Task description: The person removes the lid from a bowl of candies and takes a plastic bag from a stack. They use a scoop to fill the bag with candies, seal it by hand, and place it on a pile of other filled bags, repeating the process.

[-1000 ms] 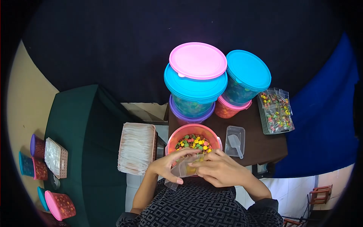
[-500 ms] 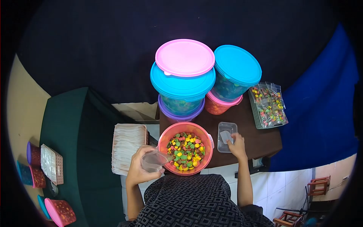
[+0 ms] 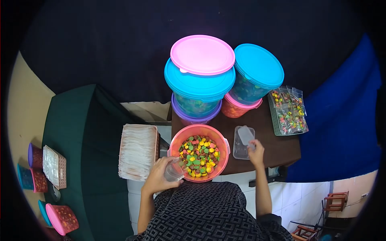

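Note:
My left hand (image 3: 159, 176) is wrapped around a clear plastic cup (image 3: 173, 172), tilted at the near left rim of an orange tub (image 3: 175, 140). Round candies (image 3: 199, 158) in green, yellow, brown and red fill the tub's bottom. Over on the right, the fingers of my right hand (image 3: 256, 153) pinch the near end of a flat, translucent white scoop-like piece (image 3: 245, 135). That piece overlaps a clear rectangular container (image 3: 240, 152) on the brown table.
Lidded tubs are stacked behind, topped by a pink lid (image 3: 202, 55) and a blue lid (image 3: 259, 65). A basket of filled candy bags (image 3: 289, 112) stands far right. Left of the tub is a basket of flat plastic bags (image 3: 138, 152). More tubs (image 3: 62, 219) sit by the green cloth.
My right hand has lifted the white piece up and away from inside the clear container. The cup in my left hand has shifted slightly right. The whole view has moved a little.

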`<state>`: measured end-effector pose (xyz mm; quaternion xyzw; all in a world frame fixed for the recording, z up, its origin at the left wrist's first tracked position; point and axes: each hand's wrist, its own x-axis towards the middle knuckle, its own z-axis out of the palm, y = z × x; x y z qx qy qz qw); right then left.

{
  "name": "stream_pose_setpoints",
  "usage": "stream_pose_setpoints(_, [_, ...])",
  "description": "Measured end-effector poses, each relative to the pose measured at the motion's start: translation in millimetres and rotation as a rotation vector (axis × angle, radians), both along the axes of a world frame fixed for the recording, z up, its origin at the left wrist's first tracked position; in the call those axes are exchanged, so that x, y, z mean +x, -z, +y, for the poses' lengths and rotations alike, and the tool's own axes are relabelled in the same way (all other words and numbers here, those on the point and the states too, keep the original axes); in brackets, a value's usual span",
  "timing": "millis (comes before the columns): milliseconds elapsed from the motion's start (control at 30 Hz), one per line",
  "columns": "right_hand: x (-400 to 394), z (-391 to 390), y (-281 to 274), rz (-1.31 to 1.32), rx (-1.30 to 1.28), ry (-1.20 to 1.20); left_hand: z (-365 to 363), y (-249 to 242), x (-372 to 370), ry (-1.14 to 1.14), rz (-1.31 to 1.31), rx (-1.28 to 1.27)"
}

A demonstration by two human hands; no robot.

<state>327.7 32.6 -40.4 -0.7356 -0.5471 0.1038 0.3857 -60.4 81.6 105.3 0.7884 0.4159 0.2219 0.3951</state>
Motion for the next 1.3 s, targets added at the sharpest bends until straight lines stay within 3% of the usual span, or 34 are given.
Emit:
stream_pose_setpoints(67, [-21.2, 11.3, -75.9, 0.419, -0.077, -0.037, -1.2, 6.9, -0.7, -0.014, 0.012, -0.022])
stream_pose_setpoints(200, [-74.2, 30.7, -163.5, 0.105, -0.035, -0.349, -2.1, 18.5, 1.7, -0.018, 0.045, 0.036])
stream_pose_setpoints(233, [-85.9, 38.0, -171.8, -0.032, -0.24, -0.411, -2.4, 21.4, 2.4, -0.011, 0.046, 0.037])
stream_pose_setpoints(300, [-109.0, 53.8, -151.3, -0.499, -0.268, -0.588, -3.9, 26.3, 3.9, -0.01, 0.097, 0.079])
stream_pose_setpoints(367, [-130.6, 69.4, -120.9, -0.784, -0.1, -0.632, -5.0, 26.9, 5.0, 0.006, 0.107, 0.071])
stream_pose_setpoints(467, [-153.7, 91.7, -89.3, -1.003, -0.06, -0.647, -7.7, 28.8, 5.5, 0.02, 0.124, 0.055])
stream_pose_setpoints(667, [-157.5, 112.4, -36.4, -0.913, 0.064, -0.712, -15.1, 39.9, 2.9, 0.011, 0.14, 0.005])
stream_pose_setpoints(800, [-149.2, 97.8, -52.1, -0.724, -0.054, -0.752, -13.6, 41.2, 1.0, 0.023, 0.08, -0.052])
stream_pose_setpoints(1100, [-139.0, 80.9, -54.7, -0.721, -0.321, -0.794, -11.7, 37.0, 3.1, 0.031, 0.091, -0.104])
stream_pose_setpoints(1167, [-143.7, 79.2, -62.8, -0.509, -0.439, -0.87, -10.8, 37.1, 3.9, 0.04, 0.09, -0.085])
stream_pose_setpoints(1300, [-157.7, 65.4, -51.5, -0.359, -0.55, -0.901, -11.4, 40.2, 3.5, 0.039, 0.068, -0.068])
